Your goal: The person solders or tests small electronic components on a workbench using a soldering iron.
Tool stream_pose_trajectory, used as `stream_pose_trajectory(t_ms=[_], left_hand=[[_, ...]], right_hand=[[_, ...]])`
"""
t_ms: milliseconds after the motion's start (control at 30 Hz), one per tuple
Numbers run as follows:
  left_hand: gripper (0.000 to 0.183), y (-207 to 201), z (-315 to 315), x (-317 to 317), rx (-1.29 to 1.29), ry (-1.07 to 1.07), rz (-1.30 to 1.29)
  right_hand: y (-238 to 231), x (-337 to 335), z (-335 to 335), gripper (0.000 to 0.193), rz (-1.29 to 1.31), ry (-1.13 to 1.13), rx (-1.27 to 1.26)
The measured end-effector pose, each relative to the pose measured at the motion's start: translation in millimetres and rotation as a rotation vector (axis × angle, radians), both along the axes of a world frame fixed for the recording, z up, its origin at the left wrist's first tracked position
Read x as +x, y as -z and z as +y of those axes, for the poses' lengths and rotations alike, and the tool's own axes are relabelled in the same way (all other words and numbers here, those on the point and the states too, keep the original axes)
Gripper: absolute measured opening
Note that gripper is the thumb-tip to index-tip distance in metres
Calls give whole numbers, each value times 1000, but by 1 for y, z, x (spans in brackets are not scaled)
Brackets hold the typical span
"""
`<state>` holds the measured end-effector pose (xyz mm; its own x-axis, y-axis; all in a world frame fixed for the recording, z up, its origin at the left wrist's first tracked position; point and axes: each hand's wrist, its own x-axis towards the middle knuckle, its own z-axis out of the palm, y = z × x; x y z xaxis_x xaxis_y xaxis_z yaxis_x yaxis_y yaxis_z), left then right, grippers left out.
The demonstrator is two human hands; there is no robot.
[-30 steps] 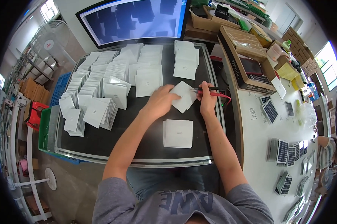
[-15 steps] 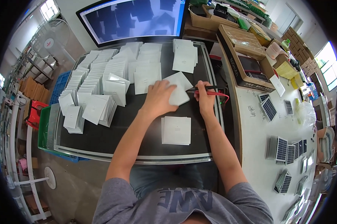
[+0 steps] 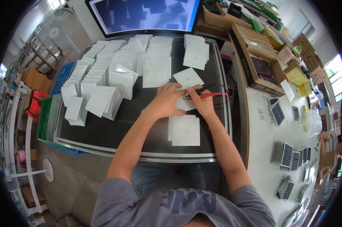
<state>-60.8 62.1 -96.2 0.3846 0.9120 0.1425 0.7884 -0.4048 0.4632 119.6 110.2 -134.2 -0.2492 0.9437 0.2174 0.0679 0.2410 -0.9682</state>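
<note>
My left hand [image 3: 166,101] lies flat on a white square panel [image 3: 185,104] on the black worktop [image 3: 103,130], pressing it down. My right hand [image 3: 201,103] grips a pair of test probes, one red and one black [image 3: 207,94], with their tips at the panel under my left hand. Another white panel [image 3: 187,78] lies tilted just beyond my hands. A small stack of white panels [image 3: 184,130] sits close to me, below both hands.
Several rows and stacks of white panels [image 3: 118,68] fill the far left of the worktop. A large monitor [image 3: 144,13] stands at the back. Cardboard boxes [image 3: 256,41] and small solar cells [image 3: 290,155] lie on the white table to the right. A green crate [image 3: 44,121] is left.
The tilted panel my left hand held up has come down flat onto the worktop. Both hands moved slightly toward me, the probe tips now on the panel.
</note>
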Motion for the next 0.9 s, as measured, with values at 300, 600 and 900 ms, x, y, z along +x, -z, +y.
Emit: stream_pose_trajectory(t_ms=[300,600,900], left_hand=[[67,-3,1,-3,17,20,4],[74,-45,-40,7,-387,295,103],[69,53,64,34,455,-256,205]], right_hand=[[-1,-1,0,20,-11,-3,-27],[-9,30,20,28,495,448,-226],[-5,22,22,28,440,358,-142]])
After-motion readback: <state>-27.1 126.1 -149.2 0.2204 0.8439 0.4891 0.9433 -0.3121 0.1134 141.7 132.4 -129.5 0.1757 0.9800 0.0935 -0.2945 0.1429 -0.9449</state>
